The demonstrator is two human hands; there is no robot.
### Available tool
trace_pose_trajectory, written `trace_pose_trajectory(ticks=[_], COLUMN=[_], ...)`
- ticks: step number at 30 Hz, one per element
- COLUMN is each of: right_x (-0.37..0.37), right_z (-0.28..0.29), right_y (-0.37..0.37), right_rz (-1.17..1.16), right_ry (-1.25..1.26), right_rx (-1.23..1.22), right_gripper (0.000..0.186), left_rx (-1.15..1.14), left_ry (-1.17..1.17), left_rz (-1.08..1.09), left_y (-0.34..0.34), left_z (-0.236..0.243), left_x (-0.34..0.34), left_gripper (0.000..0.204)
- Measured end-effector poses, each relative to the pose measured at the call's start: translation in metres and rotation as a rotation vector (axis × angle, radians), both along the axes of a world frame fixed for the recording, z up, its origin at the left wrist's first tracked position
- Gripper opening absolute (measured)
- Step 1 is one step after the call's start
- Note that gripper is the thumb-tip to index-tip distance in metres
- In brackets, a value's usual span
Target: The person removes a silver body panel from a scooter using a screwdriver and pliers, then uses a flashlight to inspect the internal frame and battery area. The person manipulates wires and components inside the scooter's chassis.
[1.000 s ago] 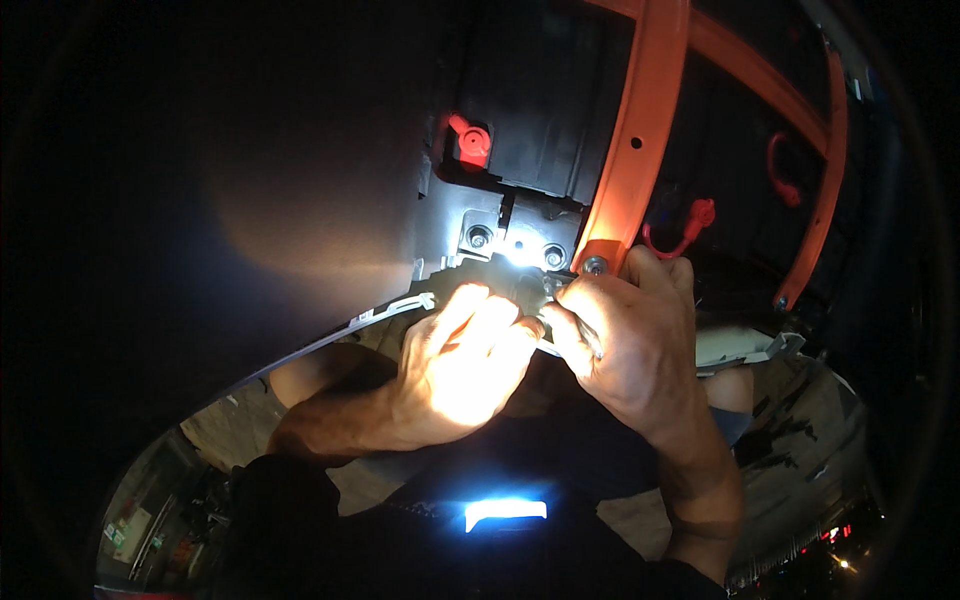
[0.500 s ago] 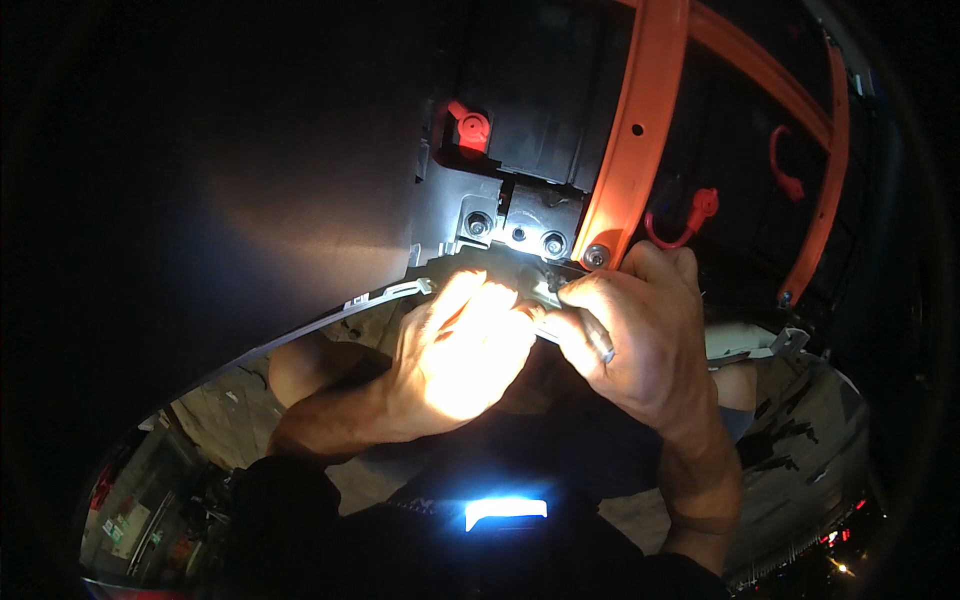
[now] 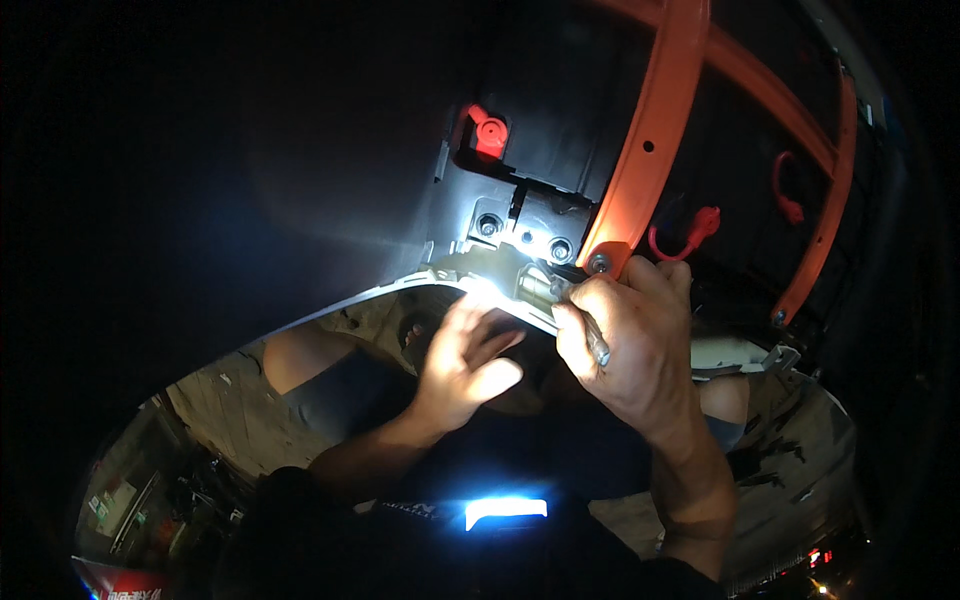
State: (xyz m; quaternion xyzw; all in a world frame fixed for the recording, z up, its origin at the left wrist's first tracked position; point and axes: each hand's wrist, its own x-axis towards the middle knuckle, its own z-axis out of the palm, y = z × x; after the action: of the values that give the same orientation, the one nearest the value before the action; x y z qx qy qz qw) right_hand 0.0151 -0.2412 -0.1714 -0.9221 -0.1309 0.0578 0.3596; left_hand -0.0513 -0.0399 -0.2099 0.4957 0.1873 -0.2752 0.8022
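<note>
My right hand [image 3: 632, 340] is closed around a slim metal rod-shaped tool [image 3: 598, 347], whose rounded end sticks out below the thumb; its exact kind does not show. Just left of those fingertips sits a greyish metal part [image 3: 540, 288] beside the pale curved edge strip [image 3: 395, 287]. My left hand [image 3: 465, 360] is at that strip with its thumb and fingers spread, holding nothing that I can see; glare washes out its fingertips. Above both hands, a dark bracket [image 3: 545, 215] carries two round bolts [image 3: 489, 225].
An orange metal bar [image 3: 650, 150] rises from a bolt near my right hand, with another orange bar [image 3: 825, 220] farther right. A red cap [image 3: 490, 132] and a red looped piece [image 3: 703, 225] sit on black surfaces. A large dark panel [image 3: 270, 170] fills the left.
My left hand has drawn down and opened its fingers away from the bright spot near the right fingertips. My right hand keeps its grip on the tool, and the view has shifted slightly.
</note>
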Motion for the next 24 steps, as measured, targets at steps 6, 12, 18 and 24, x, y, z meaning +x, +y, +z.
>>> trace_pose_trajectory(ticks=[6,12,18,24], right_x=[-0.002,0.001,0.003,0.004], right_z=[0.0,0.001,-0.002,-0.001], right_y=[0.001,0.0,-0.001,-0.006], right_rz=[-0.011,-0.018,-0.063,-0.082], right_ry=[-0.012,-0.011,0.003,0.016], right_rx=[0.004,0.045,0.058,0.109], right_gripper=[0.011,0.009,0.008,0.006], left_rx=[-0.632,-0.554,-0.543,-0.553], left_ry=[0.134,0.132,0.109,0.052], left_rz=[0.286,0.374,0.405,0.416], left_y=[-0.04,-0.051,-0.055,-0.056], left_z=[-0.05,-0.042,-0.044,-0.042], left_x=[0.011,0.019,0.016,0.018], left_gripper=[0.025,0.016,0.022,0.027])
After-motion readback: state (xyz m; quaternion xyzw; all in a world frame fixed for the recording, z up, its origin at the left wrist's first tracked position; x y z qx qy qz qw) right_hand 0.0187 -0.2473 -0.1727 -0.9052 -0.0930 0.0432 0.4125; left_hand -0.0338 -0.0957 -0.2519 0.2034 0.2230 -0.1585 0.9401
